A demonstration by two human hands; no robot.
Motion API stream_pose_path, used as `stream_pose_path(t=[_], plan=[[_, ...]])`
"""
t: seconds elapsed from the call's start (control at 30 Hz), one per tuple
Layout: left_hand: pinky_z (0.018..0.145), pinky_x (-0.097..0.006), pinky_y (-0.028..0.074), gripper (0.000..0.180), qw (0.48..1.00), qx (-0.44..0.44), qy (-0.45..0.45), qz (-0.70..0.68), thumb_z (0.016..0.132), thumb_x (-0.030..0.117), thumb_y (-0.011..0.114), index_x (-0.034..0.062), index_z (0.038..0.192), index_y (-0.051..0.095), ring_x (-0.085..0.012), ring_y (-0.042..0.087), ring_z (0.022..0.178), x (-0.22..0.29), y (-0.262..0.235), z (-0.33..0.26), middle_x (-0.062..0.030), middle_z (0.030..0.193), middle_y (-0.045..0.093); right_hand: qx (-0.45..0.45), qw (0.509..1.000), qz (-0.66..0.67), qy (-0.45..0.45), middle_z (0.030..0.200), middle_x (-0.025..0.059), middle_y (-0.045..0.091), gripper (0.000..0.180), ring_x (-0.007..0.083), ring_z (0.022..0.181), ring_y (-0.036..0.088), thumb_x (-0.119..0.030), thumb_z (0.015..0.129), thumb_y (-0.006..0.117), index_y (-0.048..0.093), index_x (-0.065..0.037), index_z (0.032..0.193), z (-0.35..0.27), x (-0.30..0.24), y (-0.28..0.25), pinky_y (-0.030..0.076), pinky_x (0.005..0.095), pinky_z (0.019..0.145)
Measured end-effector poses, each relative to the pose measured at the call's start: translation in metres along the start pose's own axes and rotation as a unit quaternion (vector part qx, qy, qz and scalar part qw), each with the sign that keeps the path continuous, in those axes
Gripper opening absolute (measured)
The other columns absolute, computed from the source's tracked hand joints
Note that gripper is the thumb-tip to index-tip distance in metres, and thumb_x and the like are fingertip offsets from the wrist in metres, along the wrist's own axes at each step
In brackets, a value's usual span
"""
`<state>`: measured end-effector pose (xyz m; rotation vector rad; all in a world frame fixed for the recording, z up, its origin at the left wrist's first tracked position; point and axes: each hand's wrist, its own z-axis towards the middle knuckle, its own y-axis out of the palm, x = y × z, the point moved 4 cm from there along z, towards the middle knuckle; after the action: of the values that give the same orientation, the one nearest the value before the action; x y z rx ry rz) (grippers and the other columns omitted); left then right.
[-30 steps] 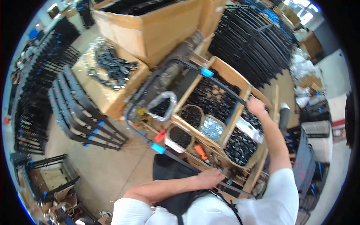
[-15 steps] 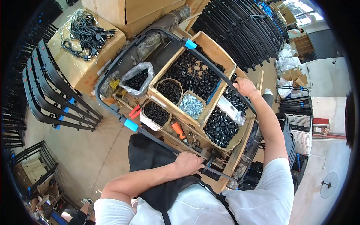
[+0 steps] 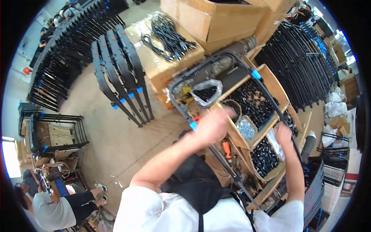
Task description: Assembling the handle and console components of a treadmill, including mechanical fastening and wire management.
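Note:
A black tubular frame [image 3: 266,91] with blue bands lies across a wooden parts tray [image 3: 252,145]. My left hand [image 3: 215,124] is raised over the frame's left side, near the tray's near corner; its fingers are smeared by motion. My right hand [image 3: 283,133] is beside the frame's right bar, over a white packet [image 3: 275,145], its fingers curled down; what they hold is hidden. Black plastic caps [image 3: 264,156], more black parts [image 3: 257,102] and silver screws [image 3: 246,129] fill compartments of the tray. An orange-handled power screwdriver [image 3: 227,150] lies by the tray's near side.
A clear bag of black parts [image 3: 207,94] sits at the tray's left. Coiled black cables [image 3: 169,38] lie on a carton [image 3: 185,63]. Black frames [image 3: 123,77] stand on the floor at left; stacked frames [image 3: 297,63] fill the far right. A person [image 3: 58,207] sits at lower left.
My left hand has let go of the frame's near bar and risen up and leftward over the frame. My right hand has shifted nearer along the right bar. The view has swung left.

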<state>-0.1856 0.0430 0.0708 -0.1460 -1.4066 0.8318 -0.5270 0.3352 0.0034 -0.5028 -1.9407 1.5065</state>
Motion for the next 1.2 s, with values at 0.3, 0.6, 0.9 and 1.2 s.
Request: stream_pose_path(t=[0.3, 0.6, 0.9, 1.2], plan=[[0.105, -0.047, 0.053, 0.048, 0.731, 0.429, -0.531, -0.006, 0.090, 0.026, 0.071, -0.0022, 0.128, 0.064, -0.0366, 0.066, 0.125, -0.287, -0.264, 0.162, -0.0208, 0.129, 0.071, -0.124, 0.955, 0.264, -0.063, 0.091, 0.0214, 0.075, 0.032, 0.0432, 0.084, 0.073, -0.034, 0.095, 0.071, 0.065, -0.004, 0.104, -0.245, -0.204, -0.104, 0.059, 0.0501, 0.077], [0.109, -0.045, 0.051, 0.052, 0.792, 0.333, -0.512, 0.015, 0.089, 0.027, 0.067, -0.0070, 0.129, 0.066, -0.0369, 0.067, 0.126, -0.388, -0.341, 0.166, -0.0266, 0.127, 0.071, -0.093, 0.982, 0.031, 0.163, 0.069, 0.0185, 0.072, 0.051, 0.0363, 0.067, 0.074, -0.050, 0.102, 0.060, 0.073, -0.003, 0.089, -0.239, -0.233, -0.086, 0.058, 0.0498, 0.062], [0.049, -0.029, 0.044, 0.023, 0.775, 0.519, -0.119, -0.341, 0.104, 0.022, 0.058, 0.0008, 0.113, 0.054, -0.0125, 0.053, 0.056, -0.189, -0.372, 0.148, -0.0030, 0.076, 0.055, -0.173, 0.960, 0.042, 0.216, 0.104, 0.0111, 0.080, 0.040, 0.0258, 0.099, 0.078, -0.045, 0.084, 0.075, 0.079, -0.011, 0.104, -0.253, -0.255, -0.112, 0.061, 0.0399, 0.082], [0.055, -0.027, 0.047, 0.017, 0.906, 0.053, -0.061, -0.415, 0.109, 0.021, 0.059, 0.0057, 0.111, 0.055, -0.0102, 0.057, 0.058, -0.064, -0.227, 0.051, 0.0003, 0.074, 0.058, -0.337, 0.920, -0.013, 0.198, 0.095, 0.0135, 0.077, 0.024, 0.0340, 0.088, 0.077, -0.019, 0.085, 0.067, 0.068, -0.010, 0.107, -0.278, -0.242, -0.049, 0.061, 0.0470, 0.073]])
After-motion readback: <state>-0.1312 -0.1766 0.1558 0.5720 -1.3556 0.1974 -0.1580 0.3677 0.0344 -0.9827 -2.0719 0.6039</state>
